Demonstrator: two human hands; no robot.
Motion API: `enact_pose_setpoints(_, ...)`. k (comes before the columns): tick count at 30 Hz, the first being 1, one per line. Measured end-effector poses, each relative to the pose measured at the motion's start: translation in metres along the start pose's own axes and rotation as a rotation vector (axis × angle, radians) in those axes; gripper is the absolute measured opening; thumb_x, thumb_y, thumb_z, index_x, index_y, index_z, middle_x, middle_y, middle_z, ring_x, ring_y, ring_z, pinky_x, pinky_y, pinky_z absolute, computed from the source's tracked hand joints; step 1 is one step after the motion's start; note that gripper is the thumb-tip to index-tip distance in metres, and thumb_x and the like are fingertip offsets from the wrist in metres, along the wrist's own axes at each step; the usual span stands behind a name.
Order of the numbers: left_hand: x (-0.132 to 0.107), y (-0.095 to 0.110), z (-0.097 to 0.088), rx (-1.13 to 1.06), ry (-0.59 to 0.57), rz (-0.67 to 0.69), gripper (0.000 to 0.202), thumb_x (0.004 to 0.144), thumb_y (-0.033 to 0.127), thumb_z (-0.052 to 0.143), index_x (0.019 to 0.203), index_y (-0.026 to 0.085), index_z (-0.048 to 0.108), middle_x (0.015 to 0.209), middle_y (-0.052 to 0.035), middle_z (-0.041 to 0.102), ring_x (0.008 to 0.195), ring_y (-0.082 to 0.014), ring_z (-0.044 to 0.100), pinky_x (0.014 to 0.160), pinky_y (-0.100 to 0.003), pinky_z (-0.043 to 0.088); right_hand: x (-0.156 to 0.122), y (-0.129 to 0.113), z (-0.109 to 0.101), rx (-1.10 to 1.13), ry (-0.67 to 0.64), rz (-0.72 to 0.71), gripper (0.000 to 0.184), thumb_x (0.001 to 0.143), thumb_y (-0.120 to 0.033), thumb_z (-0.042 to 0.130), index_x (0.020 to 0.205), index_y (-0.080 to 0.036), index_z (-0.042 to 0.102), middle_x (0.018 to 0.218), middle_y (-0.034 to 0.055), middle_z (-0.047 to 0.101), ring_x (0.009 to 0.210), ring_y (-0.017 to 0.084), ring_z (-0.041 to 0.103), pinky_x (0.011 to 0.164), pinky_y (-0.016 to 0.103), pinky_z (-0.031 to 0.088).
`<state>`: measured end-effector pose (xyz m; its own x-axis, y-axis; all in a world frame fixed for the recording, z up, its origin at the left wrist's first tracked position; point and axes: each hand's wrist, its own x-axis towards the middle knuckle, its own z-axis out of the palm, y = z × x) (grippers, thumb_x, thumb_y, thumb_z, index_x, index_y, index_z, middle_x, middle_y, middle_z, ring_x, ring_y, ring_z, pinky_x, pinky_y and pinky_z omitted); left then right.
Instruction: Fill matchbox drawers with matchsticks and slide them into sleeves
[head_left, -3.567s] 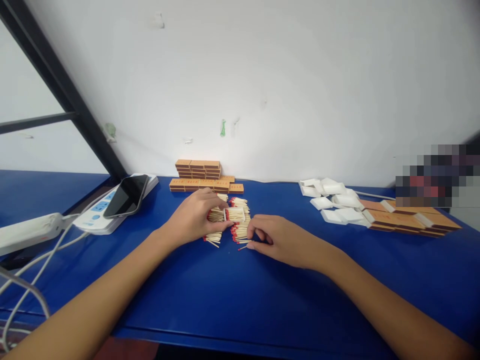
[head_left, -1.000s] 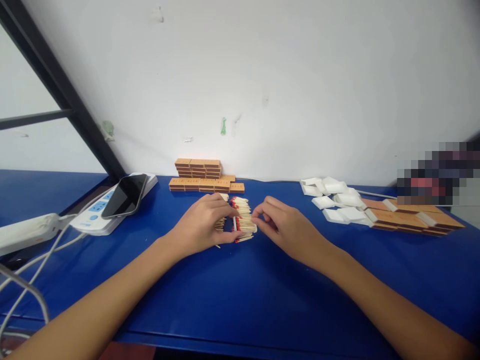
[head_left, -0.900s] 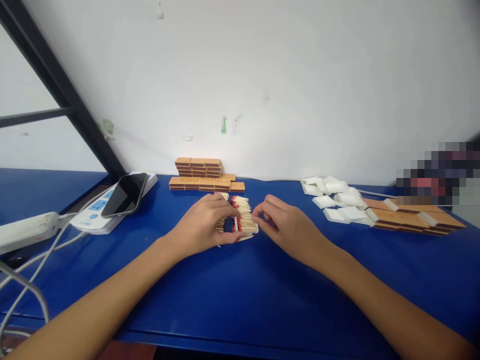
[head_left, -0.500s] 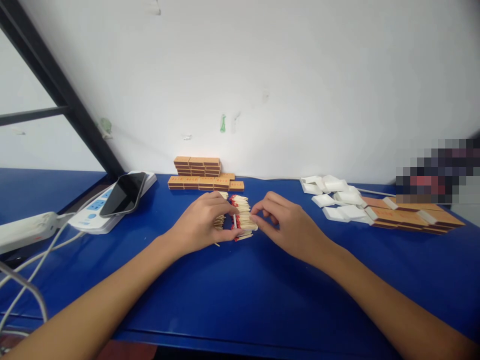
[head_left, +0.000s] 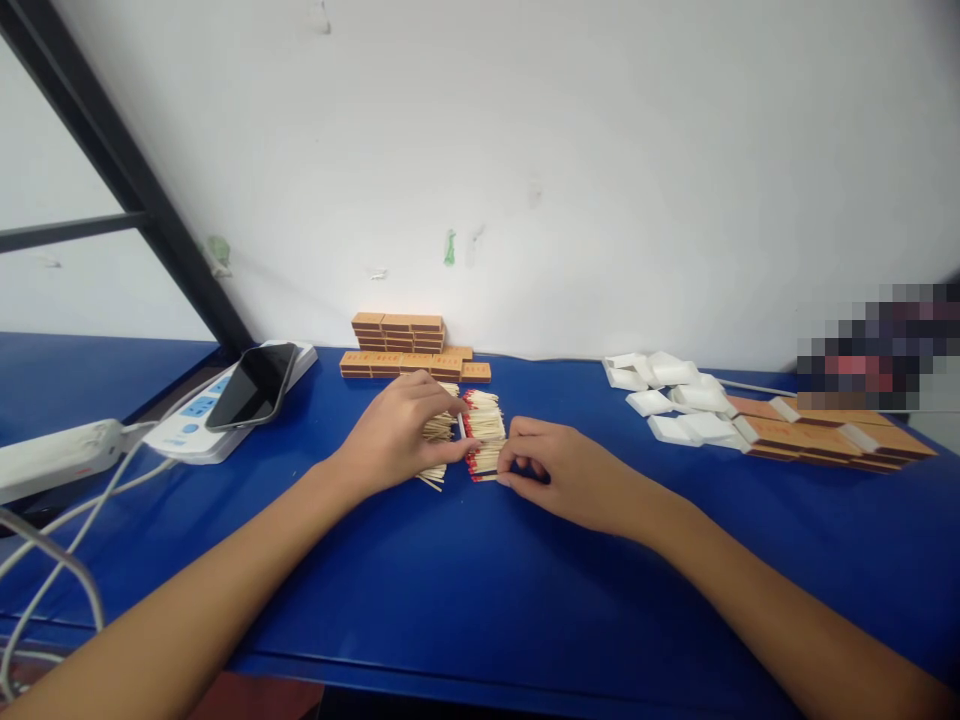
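Note:
My left hand (head_left: 401, 430) is curled over the matches. Between its thumb and fingers it grips a small white matchbox tray (head_left: 461, 426), of which only a narrow edge shows. Right beside the tray lies a row of red-tipped matches (head_left: 486, 428), heads toward the left. More matches (head_left: 441, 474) lie under and left of my left hand, partly covered by it. My right hand (head_left: 559, 470) rests at the right end of the red-tipped row, its thumb and index finger pinched at a match near the row's front edge.
Closed matchboxes (head_left: 397, 340) are stacked against the wall behind the matches. At the right, several white trays (head_left: 675, 395) lie loosely beside orange matchbox sleeves (head_left: 817, 440). A phone (head_left: 251, 385) rests on a power strip (head_left: 187, 440) at the left, with white cables (head_left: 82, 520) nearby.
My left hand has moved slightly left with the tray, away from the red-tipped row. My right hand has come down toward the row's front end and its fingers have closed at a match.

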<state>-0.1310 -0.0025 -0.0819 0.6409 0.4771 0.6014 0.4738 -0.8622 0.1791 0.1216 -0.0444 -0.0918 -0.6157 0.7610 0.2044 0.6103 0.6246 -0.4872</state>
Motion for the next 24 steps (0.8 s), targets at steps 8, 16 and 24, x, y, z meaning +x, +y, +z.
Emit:
enact_pose_setpoints(8, -0.001, -0.002, 0.000, 0.021, -0.009, -0.003, 0.030, 0.088, 0.029, 0.092, 0.105, 0.016, 0.071, 0.091, -0.0018, 0.067, 0.085, -0.0209, 0.058, 0.077, -0.033, 0.046, -0.003, 0.000, -0.004, -0.037, -0.106, 0.041, 0.013, 0.101, -0.020, 0.055, 0.091, -0.020, 0.064, 0.099, 0.0030, 0.062, 0.075, 0.013, 0.057, 0.066, 0.027, 0.043)
enact_pose_setpoints(16, -0.001, -0.002, 0.000, -0.001, -0.002, 0.010, 0.033, 0.084, 0.023, 0.096, 0.105, 0.016, 0.071, 0.088, 0.0001, 0.066, 0.083, -0.0198, 0.056, 0.075, -0.031, 0.043, -0.005, -0.006, -0.008, 0.002, -0.122, 0.058, 0.013, 0.103, -0.023, 0.053, 0.094, -0.022, 0.062, 0.100, 0.0018, 0.061, 0.078, 0.013, 0.058, 0.068, 0.027, 0.044)
enact_pose_setpoints(24, -0.001, 0.002, 0.005, -0.076, -0.028, 0.041, 0.035, 0.085, 0.029, 0.095, 0.107, 0.014, 0.073, 0.088, -0.0023, 0.066, 0.081, -0.0205, 0.056, 0.077, -0.033, 0.045, -0.005, -0.001, -0.021, -0.058, 0.073, 0.078, 0.015, 0.106, -0.032, 0.049, 0.099, -0.022, 0.059, 0.097, 0.0018, 0.057, 0.071, 0.013, 0.054, 0.066, 0.029, 0.043)
